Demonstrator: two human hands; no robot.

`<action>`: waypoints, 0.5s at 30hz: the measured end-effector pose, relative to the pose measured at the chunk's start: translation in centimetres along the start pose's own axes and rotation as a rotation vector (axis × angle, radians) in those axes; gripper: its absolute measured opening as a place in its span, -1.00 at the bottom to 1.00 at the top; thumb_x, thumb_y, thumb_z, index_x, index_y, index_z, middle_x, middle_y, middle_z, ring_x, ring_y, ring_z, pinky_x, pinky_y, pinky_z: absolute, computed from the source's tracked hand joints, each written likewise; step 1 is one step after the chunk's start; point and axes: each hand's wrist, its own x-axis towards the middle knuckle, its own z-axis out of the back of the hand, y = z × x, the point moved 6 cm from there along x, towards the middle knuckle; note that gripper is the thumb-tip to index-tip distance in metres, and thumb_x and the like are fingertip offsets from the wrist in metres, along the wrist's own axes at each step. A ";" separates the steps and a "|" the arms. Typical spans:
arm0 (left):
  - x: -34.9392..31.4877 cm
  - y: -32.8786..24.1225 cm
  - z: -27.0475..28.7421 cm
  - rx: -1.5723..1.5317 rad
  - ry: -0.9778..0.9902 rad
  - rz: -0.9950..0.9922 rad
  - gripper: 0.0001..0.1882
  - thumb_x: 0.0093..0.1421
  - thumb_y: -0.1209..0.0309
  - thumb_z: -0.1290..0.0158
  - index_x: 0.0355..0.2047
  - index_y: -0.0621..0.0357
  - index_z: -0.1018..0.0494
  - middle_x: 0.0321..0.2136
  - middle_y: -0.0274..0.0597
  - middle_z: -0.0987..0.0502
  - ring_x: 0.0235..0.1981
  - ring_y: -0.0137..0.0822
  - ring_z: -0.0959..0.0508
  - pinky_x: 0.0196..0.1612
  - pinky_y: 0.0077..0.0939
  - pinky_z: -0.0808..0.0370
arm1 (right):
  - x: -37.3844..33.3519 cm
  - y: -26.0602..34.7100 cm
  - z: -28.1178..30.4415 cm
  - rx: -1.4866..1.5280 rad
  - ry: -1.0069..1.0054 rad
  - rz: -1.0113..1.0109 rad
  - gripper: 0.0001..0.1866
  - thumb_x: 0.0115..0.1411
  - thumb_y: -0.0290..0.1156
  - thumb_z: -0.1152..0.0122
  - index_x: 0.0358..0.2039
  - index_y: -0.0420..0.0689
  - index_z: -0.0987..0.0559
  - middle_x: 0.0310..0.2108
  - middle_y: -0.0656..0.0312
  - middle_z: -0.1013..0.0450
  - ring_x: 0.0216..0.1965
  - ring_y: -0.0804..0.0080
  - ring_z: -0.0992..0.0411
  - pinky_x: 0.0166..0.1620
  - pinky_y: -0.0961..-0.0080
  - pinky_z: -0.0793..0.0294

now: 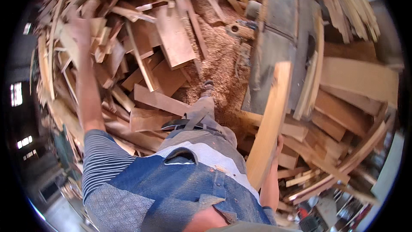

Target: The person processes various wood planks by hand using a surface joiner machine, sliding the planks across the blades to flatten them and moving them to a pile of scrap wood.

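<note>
A long, light-coloured wooden board [271, 116] stands tilted at my right side, its far end reaching toward the grey machine table. My right hand [278, 144] grips its right edge, and part of the fingers is hidden behind the wood. Stretched far out to the left, my left hand [81, 15] is smeared by motion over a heap of wood strips and offcuts [103, 36]. Whether its fingers touch or hold any piece there does not show. A flat, pale board [174, 36] lies on the heap to the right of that hand.
A grey metal machine table [274, 56] stands ahead on the right. Wood shavings [219, 56] cover the floor around my foot. Stacked brown boards [343, 111] fill the right side, with long strips [349, 4] leaning at the far right.
</note>
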 end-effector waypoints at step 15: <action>-59.4 -50.6 2.3 -1.885 1.825 1.164 -0.26 0.22 -0.20 -0.22 0.15 0.12 -0.43 -0.04 -0.13 -0.59 -0.04 -0.19 -0.60 0.06 -0.12 -0.57 | -7.0 -1.6 5.5 -0.414 -0.052 0.175 -0.26 0.31 0.10 -0.21 0.26 -0.25 -0.44 0.08 0.07 -0.53 0.07 0.33 -0.49 0.12 0.42 -0.45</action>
